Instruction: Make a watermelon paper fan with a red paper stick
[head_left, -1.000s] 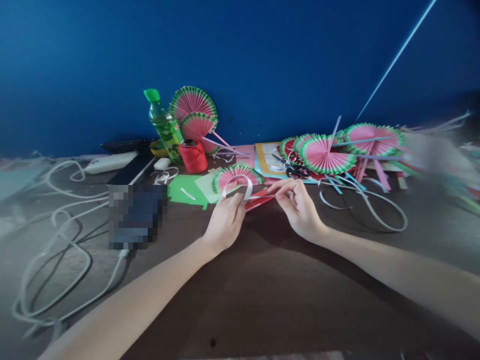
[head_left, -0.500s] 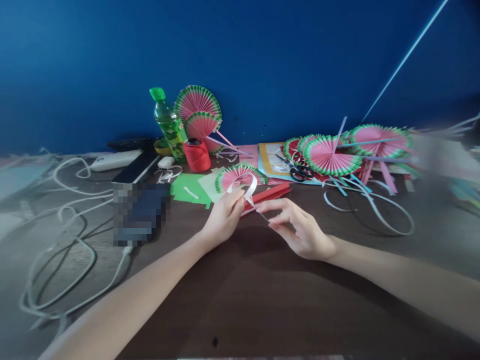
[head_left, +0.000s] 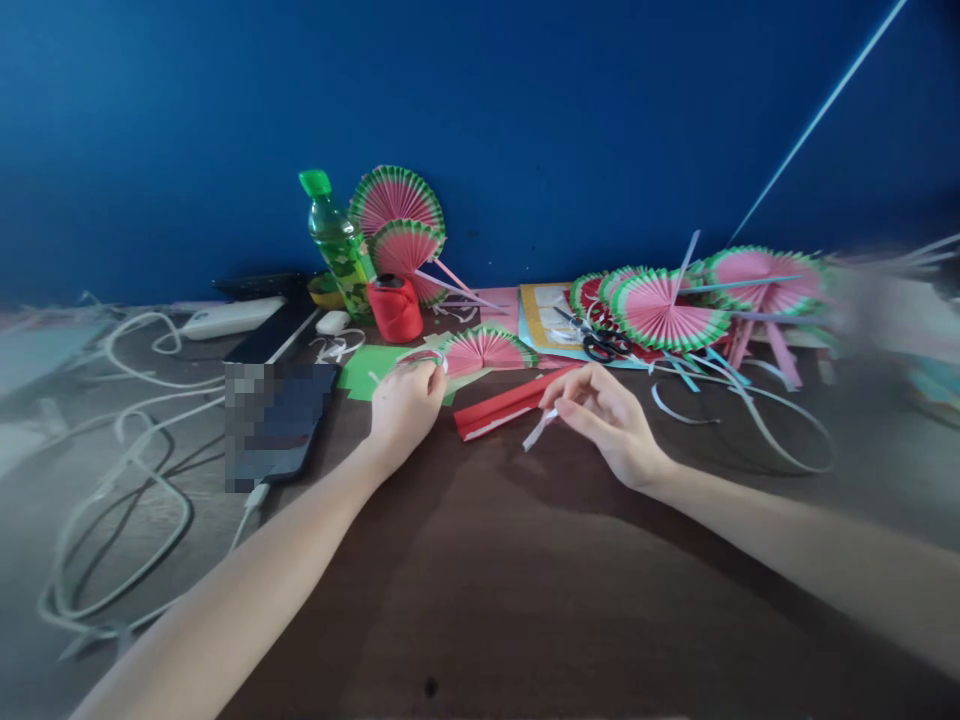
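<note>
My left hand (head_left: 405, 400) is closed at the edge of the green paper, its fingers curled away from me. The rim of a white tape roll (head_left: 426, 356) shows just beyond its knuckles, mostly hidden by the hand. My right hand (head_left: 604, 420) pinches a short strip of white tape (head_left: 538, 432) between thumb and fingers, its free end hanging to the left. Between the hands lies a folded red paper (head_left: 495, 408) with a white strip along its near edge. Behind it rests a pleated pink-and-green paper fan (head_left: 487, 348).
Green paper (head_left: 364, 370), a red string spool (head_left: 395, 310) and a green bottle (head_left: 335, 240) stand left of centre. A phone (head_left: 289, 425) with white cables (head_left: 180, 500) lies left. Black scissors (head_left: 600, 343) and several paper fans (head_left: 667, 312) lie at the back right.
My hands have moved apart. The left went left with the tape roll, and the right shifted slightly right and up with a strip now separate from the roll.
</note>
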